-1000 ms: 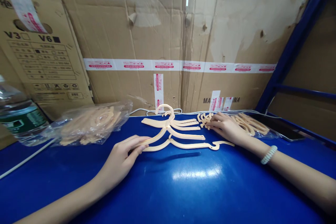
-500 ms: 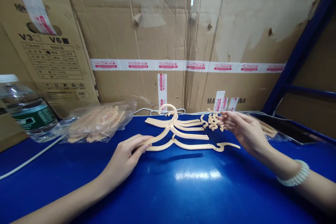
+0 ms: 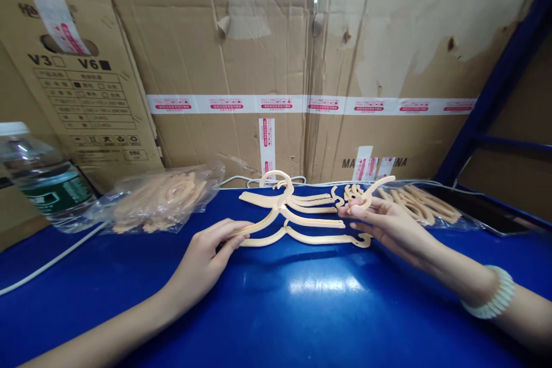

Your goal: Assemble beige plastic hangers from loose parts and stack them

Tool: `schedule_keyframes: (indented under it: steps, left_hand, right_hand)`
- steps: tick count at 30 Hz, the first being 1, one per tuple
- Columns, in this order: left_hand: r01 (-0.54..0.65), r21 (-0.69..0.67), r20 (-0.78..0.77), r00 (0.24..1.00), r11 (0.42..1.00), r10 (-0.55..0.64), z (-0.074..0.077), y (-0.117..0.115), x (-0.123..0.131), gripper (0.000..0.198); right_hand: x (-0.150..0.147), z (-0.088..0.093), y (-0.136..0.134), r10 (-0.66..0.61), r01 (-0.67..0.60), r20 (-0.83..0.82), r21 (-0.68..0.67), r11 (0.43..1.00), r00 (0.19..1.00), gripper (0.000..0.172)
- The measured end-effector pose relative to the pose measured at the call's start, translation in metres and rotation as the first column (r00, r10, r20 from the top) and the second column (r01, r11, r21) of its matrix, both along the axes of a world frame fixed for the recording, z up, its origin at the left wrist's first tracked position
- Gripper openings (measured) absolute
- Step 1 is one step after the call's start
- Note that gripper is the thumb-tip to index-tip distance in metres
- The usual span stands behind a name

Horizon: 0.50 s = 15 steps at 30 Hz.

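A beige plastic hanger (image 3: pixel 311 221) is held by its left arm in my left hand (image 3: pixel 211 253), fingers pinched on it; its hook points up and its right arm is free. My right hand (image 3: pixel 399 230) pinches a small curved beige hook piece (image 3: pixel 380 185) near the hanger's right end. Nearer to me, another hanger (image 3: pixel 317 237) lies on the blue table, a hook piece (image 3: pixel 363 240) at its right end. Behind the held hanger are more hanger arms (image 3: pixel 314 201), and several loose hook pieces (image 3: pixel 352 191) lie in a pile, partly covered by my right hand.
On the left are a clear bag of beige hanger parts (image 3: pixel 161 198) and a water bottle (image 3: pixel 47 184). A second bag of parts (image 3: pixel 420 204) and a dark flat device (image 3: pixel 478 213) are on the right. Cardboard (image 3: pixel 233 57) walls the back; a white cable (image 3: pixel 52 267) crosses the table's left side.
My right hand has come back from the pile toward me with a hook piece, now raised upright between its fingers. My left hand and the hanger have stayed nearly still.
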State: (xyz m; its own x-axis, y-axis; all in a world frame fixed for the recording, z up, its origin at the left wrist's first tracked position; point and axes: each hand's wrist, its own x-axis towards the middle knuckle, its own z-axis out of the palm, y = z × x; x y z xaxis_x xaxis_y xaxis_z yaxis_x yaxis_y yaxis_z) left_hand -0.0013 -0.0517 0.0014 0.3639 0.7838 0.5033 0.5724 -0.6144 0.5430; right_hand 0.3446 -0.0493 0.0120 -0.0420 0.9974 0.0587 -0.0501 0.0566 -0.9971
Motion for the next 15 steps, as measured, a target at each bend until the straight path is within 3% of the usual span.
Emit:
schedule_keyframes:
  steps: [15]
  left_hand:
    - [0.019, 0.016, 0.015, 1.0, 1.0, -0.019, -0.001, -0.0007, -0.0006, 0.022]
  right_hand:
    - [-0.0093, 0.006, -0.0087, 0.109, -0.127, -0.097, -0.214, 0.969, 0.989, 0.027]
